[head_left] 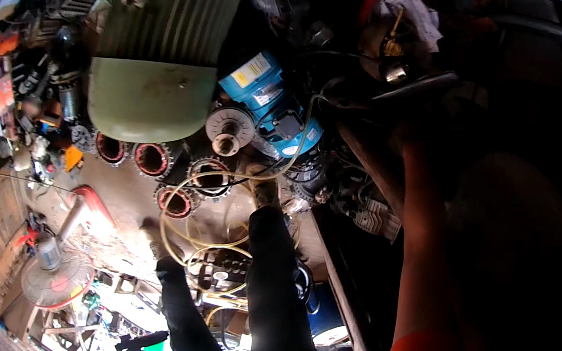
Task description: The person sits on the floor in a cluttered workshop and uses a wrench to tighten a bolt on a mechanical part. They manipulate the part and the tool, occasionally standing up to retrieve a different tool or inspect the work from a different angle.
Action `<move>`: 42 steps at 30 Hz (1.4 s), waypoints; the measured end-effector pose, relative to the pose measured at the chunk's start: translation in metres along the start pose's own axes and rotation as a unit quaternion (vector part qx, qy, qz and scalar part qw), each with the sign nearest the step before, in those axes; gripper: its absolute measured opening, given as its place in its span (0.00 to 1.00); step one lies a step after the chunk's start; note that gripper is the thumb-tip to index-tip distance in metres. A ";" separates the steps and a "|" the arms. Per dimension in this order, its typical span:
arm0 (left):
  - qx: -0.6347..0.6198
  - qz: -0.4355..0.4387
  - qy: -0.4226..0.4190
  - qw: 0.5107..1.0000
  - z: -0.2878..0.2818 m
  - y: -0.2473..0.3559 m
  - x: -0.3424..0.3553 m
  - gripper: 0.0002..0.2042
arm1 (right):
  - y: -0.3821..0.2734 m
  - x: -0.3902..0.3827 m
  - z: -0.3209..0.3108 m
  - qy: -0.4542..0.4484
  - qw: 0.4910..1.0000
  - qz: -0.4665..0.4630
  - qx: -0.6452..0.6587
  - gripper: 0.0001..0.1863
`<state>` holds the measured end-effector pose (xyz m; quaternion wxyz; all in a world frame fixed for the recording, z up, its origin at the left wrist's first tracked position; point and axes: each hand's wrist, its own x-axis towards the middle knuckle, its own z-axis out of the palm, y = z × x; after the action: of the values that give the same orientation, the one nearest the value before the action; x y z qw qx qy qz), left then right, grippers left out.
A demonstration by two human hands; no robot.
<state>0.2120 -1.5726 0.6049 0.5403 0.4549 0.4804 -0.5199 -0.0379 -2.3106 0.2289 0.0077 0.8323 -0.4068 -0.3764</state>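
Note:
My right arm, in an orange-red sleeve, reaches up the right side. My right hand (pixel 407 124) lies in deep shadow below a dark object with a pale curved edge (pixel 416 87); its fingers cannot be made out, nor whether it grips anything. My left hand does not show. Left of the right hand stands a blue electric motor (pixel 265 88). A finned round metal part with a shaft (pixel 229 130) sits beside it. Several open ring-shaped motor stators (pixel 152 159) with reddish insides lie below a green ribbed metal housing (pixel 150 96).
A yellowish hose (pixel 172 235) loops around my legs (pixel 271 284) and feet. A standing fan (pixel 56 278) is at lower left. Parts crowd the left side (pixel 52 88). A blue drum (pixel 325 315) stands right of my legs, beside a long beam (pixel 344 288).

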 end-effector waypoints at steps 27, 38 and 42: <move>0.357 0.362 0.244 0.826 -0.111 -0.135 -0.114 0.15 | -0.135 -0.228 -0.301 -0.211 0.892 -0.337 0.213 0.20; -0.415 0.491 -0.048 0.764 -0.330 -0.107 -0.270 0.20 | -0.567 -0.743 -0.427 -0.316 0.607 -0.729 0.012 0.19; -0.431 0.508 -0.228 0.710 -0.443 -0.110 -0.305 0.23 | -0.664 -0.875 -0.415 -0.265 0.562 -0.779 -0.084 0.22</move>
<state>0.0825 -1.1006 0.8535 0.9534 0.2152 0.2114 0.0086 0.3331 -1.3912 0.8575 -0.3267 0.6841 0.4498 -0.4721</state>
